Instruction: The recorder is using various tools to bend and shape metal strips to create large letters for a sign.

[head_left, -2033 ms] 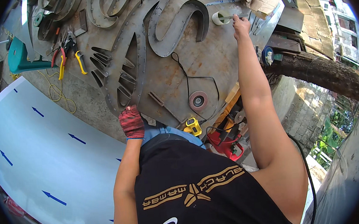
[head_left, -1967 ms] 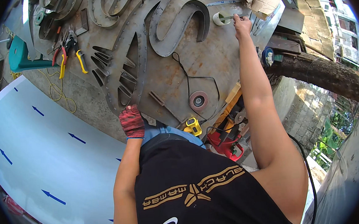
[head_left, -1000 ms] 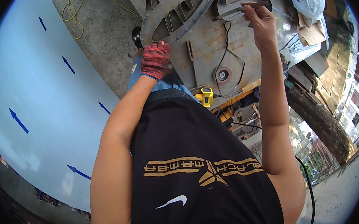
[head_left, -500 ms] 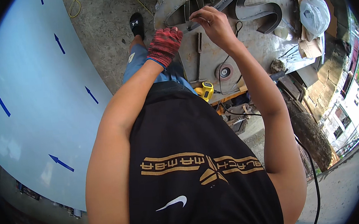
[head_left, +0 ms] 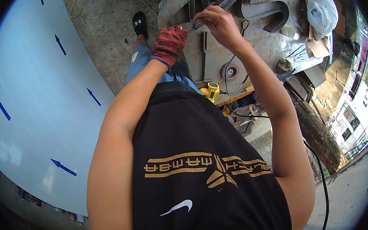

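On a metal-topped table (head_left: 218, 54) lies a curved sheet-metal letter form (head_left: 167, 12) with upright side strips and open gaps. My left hand (head_left: 170, 44), in a red and black knit glove, has its fingers curled at the form's near edge. My bare right hand (head_left: 220, 21) is just to its right, over the same edge, with thumb and fingertips pinched together. Whatever is between those fingertips is too small to make out. Farther right, an S-shaped strip section (head_left: 275, 17) of the metalwork stands on the table.
Near my waist are a hammer (head_left: 205, 61), a round grinding disc (head_left: 231, 71) and a yellow tape measure (head_left: 211, 92). A black cable (head_left: 227, 64) crosses the table. At the right sits a white plastic bag (head_left: 323, 15). A large pale blue sheet with arrows (head_left: 40, 100) fills the left.
Both hands stay at the same edge of the metal form, with barely any shift in the fingers. The metalwork sits slightly higher in the picture.
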Motion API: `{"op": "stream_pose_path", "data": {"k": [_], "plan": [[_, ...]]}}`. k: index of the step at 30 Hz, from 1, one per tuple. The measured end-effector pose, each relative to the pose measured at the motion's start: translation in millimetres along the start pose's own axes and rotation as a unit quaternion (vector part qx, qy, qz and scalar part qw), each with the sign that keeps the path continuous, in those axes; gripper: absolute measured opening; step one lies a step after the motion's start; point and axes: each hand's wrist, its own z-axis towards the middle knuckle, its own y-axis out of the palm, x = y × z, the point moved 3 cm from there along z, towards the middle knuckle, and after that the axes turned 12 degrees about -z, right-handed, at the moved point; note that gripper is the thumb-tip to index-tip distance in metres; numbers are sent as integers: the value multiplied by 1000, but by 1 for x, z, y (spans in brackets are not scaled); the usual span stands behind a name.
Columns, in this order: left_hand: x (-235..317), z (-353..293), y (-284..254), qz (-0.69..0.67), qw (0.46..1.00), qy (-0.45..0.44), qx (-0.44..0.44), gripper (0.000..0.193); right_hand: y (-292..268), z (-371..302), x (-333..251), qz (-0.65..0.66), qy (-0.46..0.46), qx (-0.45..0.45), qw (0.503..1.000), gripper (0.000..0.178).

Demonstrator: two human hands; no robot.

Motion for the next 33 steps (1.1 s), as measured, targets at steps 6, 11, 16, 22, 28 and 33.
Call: {"op": "stream_pose_path", "data": {"k": [6,11,16,22,28,33], "plan": [[0,0,-2,-9,1000,-2,-13,93,0,2,-2,2,-23,1,1000,14],[1,0,-6,-13,1000,-5,-20,93,0,2,-2,-1,-38,-6,999,13],[2,1,-5,-13,1000,-7,-25,91,-1,-1,0,-7,-47,15,999,12],[-1,0,1,-6,1000,-1,-1,85,-4,-2,1,-31,-21,10,999,13],[1,3,-4,-11,1000,-3,-16,86,-5,-4,2,-26,-4,-1,1000,15],[1,1,-2,6,1000,4,6,85,-6,-1,0,-22,-3,-7,1000,15]]}}
